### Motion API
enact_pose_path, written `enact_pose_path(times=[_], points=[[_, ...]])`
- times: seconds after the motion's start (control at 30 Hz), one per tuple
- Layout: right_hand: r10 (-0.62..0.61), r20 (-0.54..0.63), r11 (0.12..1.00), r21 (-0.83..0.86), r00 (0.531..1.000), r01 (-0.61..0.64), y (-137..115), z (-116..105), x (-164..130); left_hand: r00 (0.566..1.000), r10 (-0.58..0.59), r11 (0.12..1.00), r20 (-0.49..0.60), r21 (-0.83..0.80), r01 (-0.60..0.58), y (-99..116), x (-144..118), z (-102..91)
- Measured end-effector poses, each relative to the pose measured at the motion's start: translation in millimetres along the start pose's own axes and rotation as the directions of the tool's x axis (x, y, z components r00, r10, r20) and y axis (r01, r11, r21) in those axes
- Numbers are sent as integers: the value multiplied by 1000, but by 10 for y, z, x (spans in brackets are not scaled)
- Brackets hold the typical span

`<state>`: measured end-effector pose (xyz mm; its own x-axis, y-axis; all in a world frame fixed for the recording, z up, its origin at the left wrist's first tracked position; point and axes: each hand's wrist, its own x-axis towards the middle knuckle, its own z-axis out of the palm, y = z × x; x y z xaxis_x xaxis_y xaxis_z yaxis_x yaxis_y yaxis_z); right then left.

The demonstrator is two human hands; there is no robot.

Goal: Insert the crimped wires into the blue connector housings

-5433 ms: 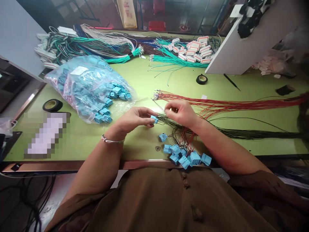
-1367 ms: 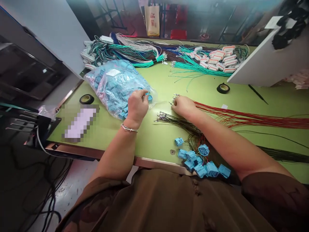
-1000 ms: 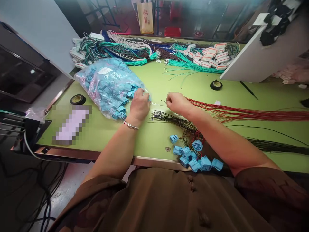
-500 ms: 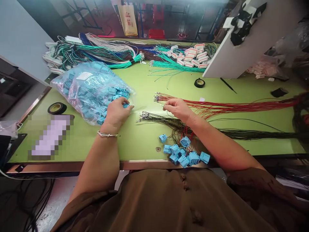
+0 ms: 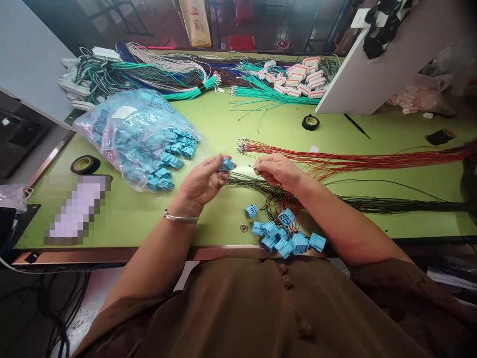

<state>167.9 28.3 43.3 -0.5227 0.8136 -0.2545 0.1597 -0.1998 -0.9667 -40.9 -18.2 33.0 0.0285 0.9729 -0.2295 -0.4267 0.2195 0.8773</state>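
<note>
Between the thumb and fingers of my left hand (image 5: 201, 183) is a blue connector housing (image 5: 228, 164). My right hand (image 5: 278, 169) pinches a thin wire by its terminal end (image 5: 252, 167); the wire's colour is hard to make out under my fingers. A bundle of red wires (image 5: 335, 161) runs just behind my right hand, and black wires (image 5: 372, 204) pass below it. Nearer me lies a pile of blue connectors (image 5: 283, 247), some with red and black wires attached. An open clear bag of blue connectors (image 5: 128, 134) rests to the left of my left hand.
Teal wires (image 5: 261, 93) and white connectors (image 5: 303, 77) lie along the back. A white panel (image 5: 350, 74) stands at the right. Black tape rolls (image 5: 85, 164) and a black pen-like tool (image 5: 357, 126) are on the green table (image 5: 208, 223).
My left hand has moved right, away from the bag's mouth, bringing out a blue connector. My right hand has stayed nearly in place, still pinching the wire end.
</note>
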Motion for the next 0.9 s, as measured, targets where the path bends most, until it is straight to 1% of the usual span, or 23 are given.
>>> enact_pose_path(times=[0.03,0.07,0.17,0.33,0.5,0.7,0.9], points=[[2,-1,1000,-5,1000,-2,-7,12,-8,997,-63,997,34,-35,64,-39,11,31],[5,0,1000,-11,1000,-5,-12,22,-15,993,-100,993,54,-61,104,-67,18,54],[7,14,1000,-25,1000,-7,-13,52,-34,986,-148,982,78,-102,156,-109,21,94],[6,45,999,-47,999,-4,14,102,-46,983,-170,983,68,-62,174,-166,37,111],[7,51,995,-100,999,-2,13,125,-49,976,-189,980,107,-49,195,-216,55,117],[-24,27,979,-203,999,29,-44,140,-69,965,-212,975,157,-28,219,-200,23,118],[-49,85,958,-278,995,71,-62,138,-80,963,-219,976,156,51,213,-180,16,138]])
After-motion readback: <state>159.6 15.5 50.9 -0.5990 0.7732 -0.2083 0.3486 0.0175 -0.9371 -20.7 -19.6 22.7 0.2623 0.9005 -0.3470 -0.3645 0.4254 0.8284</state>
